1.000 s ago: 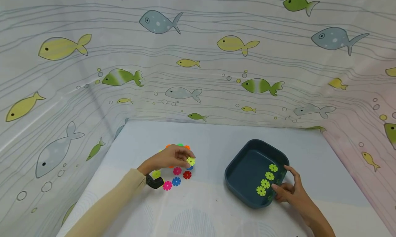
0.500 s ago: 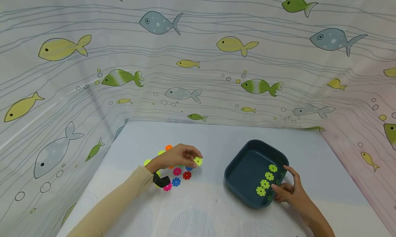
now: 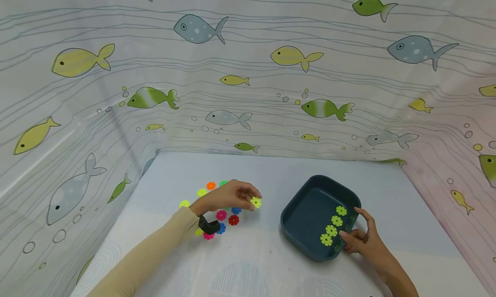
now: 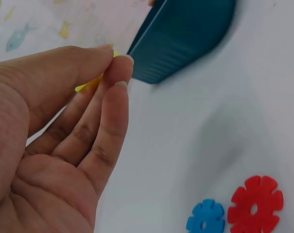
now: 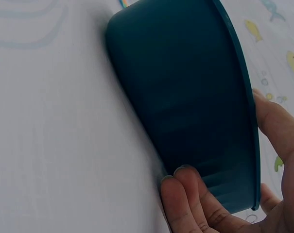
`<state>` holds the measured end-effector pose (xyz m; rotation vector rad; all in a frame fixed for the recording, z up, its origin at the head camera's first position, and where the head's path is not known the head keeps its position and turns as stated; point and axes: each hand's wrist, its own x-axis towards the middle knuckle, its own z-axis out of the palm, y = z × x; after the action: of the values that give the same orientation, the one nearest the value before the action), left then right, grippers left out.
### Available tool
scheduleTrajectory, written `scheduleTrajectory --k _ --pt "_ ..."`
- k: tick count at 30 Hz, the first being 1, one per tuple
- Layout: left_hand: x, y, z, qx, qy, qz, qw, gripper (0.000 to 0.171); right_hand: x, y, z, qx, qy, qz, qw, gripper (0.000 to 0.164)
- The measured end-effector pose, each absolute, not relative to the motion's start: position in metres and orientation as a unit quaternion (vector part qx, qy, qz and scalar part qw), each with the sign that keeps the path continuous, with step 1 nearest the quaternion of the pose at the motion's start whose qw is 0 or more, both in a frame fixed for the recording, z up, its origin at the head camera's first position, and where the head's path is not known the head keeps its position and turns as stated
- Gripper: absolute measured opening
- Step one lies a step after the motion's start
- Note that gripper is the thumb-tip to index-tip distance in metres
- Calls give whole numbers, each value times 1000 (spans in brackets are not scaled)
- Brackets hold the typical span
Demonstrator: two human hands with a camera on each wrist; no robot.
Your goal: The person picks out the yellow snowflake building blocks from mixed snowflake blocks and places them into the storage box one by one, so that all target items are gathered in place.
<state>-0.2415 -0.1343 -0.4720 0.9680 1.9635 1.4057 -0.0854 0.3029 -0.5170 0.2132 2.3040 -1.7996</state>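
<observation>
My left hand pinches a yellow-green flower-shaped disc between thumb and fingertips, raised over the table left of the dark teal tub. In the left wrist view, only slivers of that disc show behind the fingers. Several yellow-green discs lie in a row inside the tub, along its right side. My right hand grips the tub by its right wall, thumb over the rim. The right wrist view has its fingers against the tub's outer wall.
Loose flower discs lie under and around my left forearm: a red disc, a pink disc, an orange disc and several others. The white table ends at a fish-printed curtain behind and on both sides.
My left hand has moved right, toward the tub, carrying the yellow-green disc away from the loose ones. The right hand and the tub have stayed in place.
</observation>
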Motion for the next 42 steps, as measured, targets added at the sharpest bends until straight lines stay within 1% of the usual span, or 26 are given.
scheduleTrajectory --k 14,21,31,42 --pt "-240 -103 -464 389 719 506 277 32 -84 303 -517 68 786 -607 99 93" --pt "-240 -87 -463 407 711 501 280 38 -84 303 -516 66 784 -608 103 93" --pt "-239 -66 -458 430 695 507 274 33 -84 303 -513 65 783 -610 102 93" --pt "-239 -44 -457 447 673 508 300 35 -85 304 -515 73 781 -611 110 94"
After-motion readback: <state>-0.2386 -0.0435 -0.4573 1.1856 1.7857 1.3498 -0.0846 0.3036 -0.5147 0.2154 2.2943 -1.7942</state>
